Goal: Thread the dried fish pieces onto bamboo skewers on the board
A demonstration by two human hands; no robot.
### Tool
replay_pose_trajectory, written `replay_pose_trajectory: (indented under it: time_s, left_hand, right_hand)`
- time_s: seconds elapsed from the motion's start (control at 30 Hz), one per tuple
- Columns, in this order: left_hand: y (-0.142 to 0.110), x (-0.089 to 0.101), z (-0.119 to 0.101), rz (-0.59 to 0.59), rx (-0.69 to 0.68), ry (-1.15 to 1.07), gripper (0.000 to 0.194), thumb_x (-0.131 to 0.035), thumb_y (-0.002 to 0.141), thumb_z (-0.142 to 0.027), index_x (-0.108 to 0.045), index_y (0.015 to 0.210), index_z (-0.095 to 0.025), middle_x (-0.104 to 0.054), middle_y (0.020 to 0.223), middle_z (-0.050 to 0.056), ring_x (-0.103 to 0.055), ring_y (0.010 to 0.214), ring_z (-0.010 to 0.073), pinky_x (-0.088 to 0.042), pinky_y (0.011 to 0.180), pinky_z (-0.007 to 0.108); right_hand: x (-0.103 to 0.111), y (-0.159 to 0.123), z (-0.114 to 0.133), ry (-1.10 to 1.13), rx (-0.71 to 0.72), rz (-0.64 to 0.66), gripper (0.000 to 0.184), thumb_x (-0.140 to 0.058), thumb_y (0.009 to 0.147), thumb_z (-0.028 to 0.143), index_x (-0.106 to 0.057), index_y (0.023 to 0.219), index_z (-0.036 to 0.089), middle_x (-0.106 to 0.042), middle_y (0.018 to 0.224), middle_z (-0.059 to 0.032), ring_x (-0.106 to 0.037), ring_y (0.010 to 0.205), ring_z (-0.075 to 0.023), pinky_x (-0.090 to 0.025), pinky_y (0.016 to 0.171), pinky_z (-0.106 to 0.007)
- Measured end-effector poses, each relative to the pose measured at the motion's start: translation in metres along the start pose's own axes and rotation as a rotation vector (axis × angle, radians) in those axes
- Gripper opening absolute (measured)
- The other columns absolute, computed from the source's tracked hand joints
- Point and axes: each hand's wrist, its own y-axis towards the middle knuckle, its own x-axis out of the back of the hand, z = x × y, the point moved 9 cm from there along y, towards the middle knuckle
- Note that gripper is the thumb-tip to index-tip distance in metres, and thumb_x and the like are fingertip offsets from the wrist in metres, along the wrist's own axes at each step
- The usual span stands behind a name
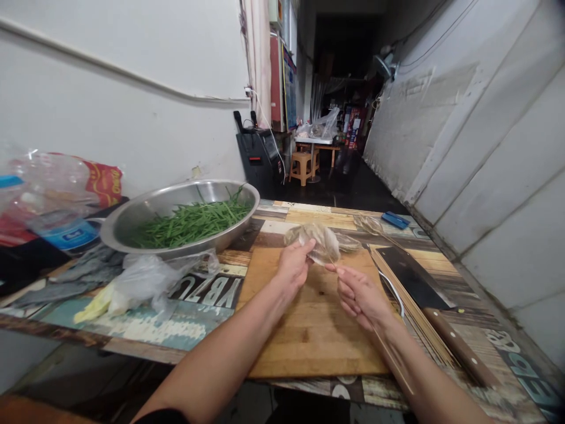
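Observation:
My left hand (295, 265) pinches a pale, thin, crumpled piece of food (321, 242) just above the wooden cutting board (309, 335). My right hand (362, 294) is closed round a thin bamboo skewer (388, 353) whose tip meets that piece; the stick runs back along my forearm. Both hands hover over the far half of the board. More pale pieces (368, 224) lie on the table beyond it.
A steel basin (145, 209) of green stalks sits at the left, with plastic bags (145, 280) and a water bottle (66, 232) nearby. A cleaver (419, 282) and a bundle of skewers (419, 321) lie right of the board. A blue object (395, 219) rests far right.

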Motion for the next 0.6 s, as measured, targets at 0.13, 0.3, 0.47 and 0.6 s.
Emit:
replay_pose_trajectory:
  time_s: [0.13, 0.3, 0.47, 0.6]
  left_hand:
    - [-0.001, 0.004, -0.003, -0.033, -0.046, 0.086, 0.014, -0.073, 0.059, -0.011, -0.068, 0.072, -0.009, -0.068, 0.069, 0.005, -0.06, 0.06, 0.0115, -0.047, 0.059, 0.024]
    - [0.001, 0.011, -0.001, -0.075, -0.052, 0.131, 0.018, -0.076, 0.055, -0.014, -0.067, 0.07, -0.01, -0.068, 0.069, 0.005, -0.059, 0.058, 0.0114, -0.046, 0.058, 0.024]
    - [0.001, 0.007, 0.001, -0.048, -0.04, 0.098, 0.024, -0.077, 0.051, -0.015, -0.067, 0.071, -0.009, -0.067, 0.069, 0.007, -0.059, 0.06, 0.0137, -0.048, 0.06, 0.027]
    - [-0.002, 0.004, -0.008, -0.021, -0.175, 0.186, 0.025, -0.077, 0.055, -0.023, -0.068, 0.075, -0.011, -0.067, 0.071, 0.005, -0.059, 0.063, 0.0136, -0.047, 0.064, 0.027]
  right_hand:
    - [0.007, -0.008, 0.027, -0.707, 0.395, -0.184, 0.034, -0.047, 0.085, 0.034, -0.067, 0.103, 0.012, -0.053, 0.051, 0.0007, -0.045, 0.041, -0.0103, -0.04, 0.045, -0.022]
    - [-0.005, -0.018, 0.035, -1.274, 0.635, -0.317, 0.035, -0.042, 0.083, 0.024, -0.069, 0.1, 0.012, -0.068, 0.074, -0.0134, -0.062, 0.064, -0.0211, -0.046, 0.063, -0.03]
    - [0.006, -0.005, 0.019, -0.609, 0.297, -0.206, 0.04, -0.046, 0.081, 0.042, -0.064, 0.098, 0.011, -0.044, 0.044, 0.0045, -0.037, 0.034, -0.0096, -0.033, 0.037, -0.022]
    - [0.005, -0.003, -0.001, -0.153, 0.051, -0.186, 0.053, -0.059, 0.068, 0.054, -0.056, 0.1, 0.012, -0.025, 0.039, 0.0153, -0.012, 0.028, -0.0031, -0.016, 0.025, -0.017]
